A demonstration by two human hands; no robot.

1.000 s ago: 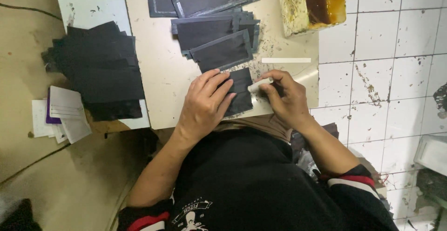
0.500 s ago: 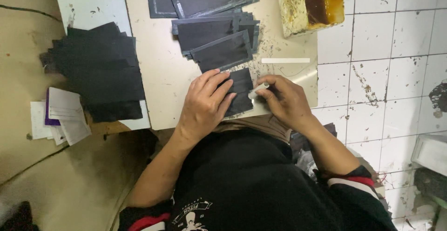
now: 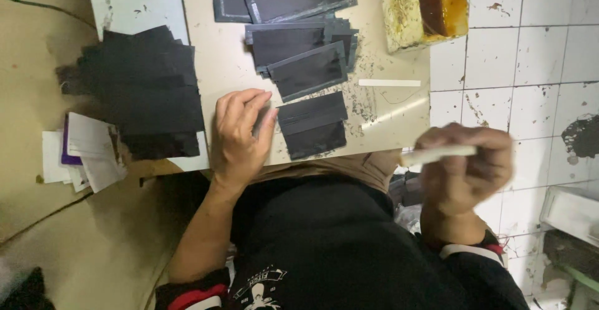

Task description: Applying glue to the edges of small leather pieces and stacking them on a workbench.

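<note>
White floor tiles [image 3: 536, 54] are seen right of a pale board serving as the surface [image 3: 212, 48]. The left hand [image 3: 240, 135] is laid half-open on the surface, fingers curled, holding nothing, with a dark rectangular panel [image 3: 312, 124] just to its right, long axis running left to right. The right hand [image 3: 465, 169] is closed around a white stick [image 3: 437, 154], raised well off the surface. Amber liquid is held in a stained yellow container [image 3: 405, 19].

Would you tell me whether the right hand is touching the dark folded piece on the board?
Apart. The head view shows the right hand raised off the board's right edge, holding a white stick, with bare board between it and the dark folded piece.
</note>
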